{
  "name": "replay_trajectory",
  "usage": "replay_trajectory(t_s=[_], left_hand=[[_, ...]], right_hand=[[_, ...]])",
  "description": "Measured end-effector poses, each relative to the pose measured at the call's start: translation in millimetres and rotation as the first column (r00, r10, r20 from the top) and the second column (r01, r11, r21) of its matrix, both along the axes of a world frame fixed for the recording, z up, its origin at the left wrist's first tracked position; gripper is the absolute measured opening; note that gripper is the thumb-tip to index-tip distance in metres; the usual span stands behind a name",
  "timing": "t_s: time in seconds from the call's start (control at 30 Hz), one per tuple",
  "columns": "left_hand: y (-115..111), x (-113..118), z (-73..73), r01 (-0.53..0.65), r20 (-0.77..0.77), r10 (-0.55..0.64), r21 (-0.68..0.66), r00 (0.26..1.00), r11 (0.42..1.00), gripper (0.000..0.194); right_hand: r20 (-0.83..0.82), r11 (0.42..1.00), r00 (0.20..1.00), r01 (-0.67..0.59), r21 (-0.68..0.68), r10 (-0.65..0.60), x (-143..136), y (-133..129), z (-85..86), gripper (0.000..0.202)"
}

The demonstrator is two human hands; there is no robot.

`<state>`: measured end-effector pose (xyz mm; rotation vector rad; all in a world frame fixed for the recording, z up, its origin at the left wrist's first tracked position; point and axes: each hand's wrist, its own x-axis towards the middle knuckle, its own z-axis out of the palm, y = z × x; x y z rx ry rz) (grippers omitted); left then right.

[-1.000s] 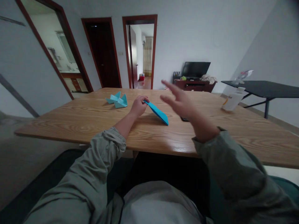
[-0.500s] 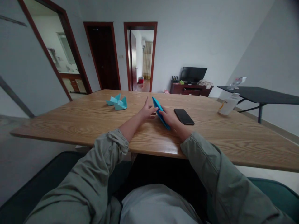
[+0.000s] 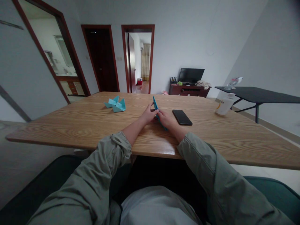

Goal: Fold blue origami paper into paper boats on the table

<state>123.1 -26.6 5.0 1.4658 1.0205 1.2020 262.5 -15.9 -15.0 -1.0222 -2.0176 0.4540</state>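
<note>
Between my hands, just above the wooden table (image 3: 93, 125), a folded sheet of blue paper (image 3: 155, 102) stands on edge, slanting down to the right. My left hand (image 3: 148, 114) has closed on its left side, thumb against the paper. From the right, my right hand (image 3: 166, 119) grips the same paper, its thumb close to the left one. The fingers behind the paper are hidden. Further left on the table sits a light blue origami piece (image 3: 115, 104) with pointed flaps, apart from both hands.
A black phone (image 3: 182, 117) lies right of my right hand. Farther right stands a translucent bottle (image 3: 224, 105) near the table's edge. Beyond it is a black folding table (image 3: 260, 94) with a clear plastic item on top. A TV (image 3: 191, 75) stands on a cabinet by the wall.
My left hand, spread beside the paper before, has closed onto it. The paper has turned more edge-on. The whole view has shifted slightly, while the origami piece and phone stay put on the table.
</note>
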Motion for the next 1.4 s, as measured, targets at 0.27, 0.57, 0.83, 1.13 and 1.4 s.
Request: replay_trajectory(t_s=[0.27,0.57,0.83,1.13,1.4], left_hand=[[12,-8,-8.4,-0.174,-0.226,0.198,0.123,0.954,0.977,0.066],[23,-23,-16.5,-0.119,-0.395,0.281,0.388,0.875,0.914,0.063],[14,-71,-20.2,0.233,-0.801,0.155,0.344,0.578,0.91,0.043],[-15,-72,-18.3,0.374,-0.969,-0.035,0.061,0.246,0.925,0.07],[-24,-69,-11.0,0.414,-0.968,-0.052,0.055,0.245,0.909,0.078]], right_hand=[[-0.179,0.998,0.983,0.029,-0.053,-0.038,2,11,-5.9,0.045],[-0.018,0.968,0.97,0.24,-0.068,-0.241,12,4,-2.2,0.051],[0.419,0.997,0.905,0.079,0.02,-0.08,46,-5,-5.8,0.057],[0.706,0.997,0.708,0.06,-0.037,-0.016,47,-42,-3.5,0.081],[0.725,0.994,0.681,-0.051,-0.098,0.106,27,-52,-0.9,0.084]])
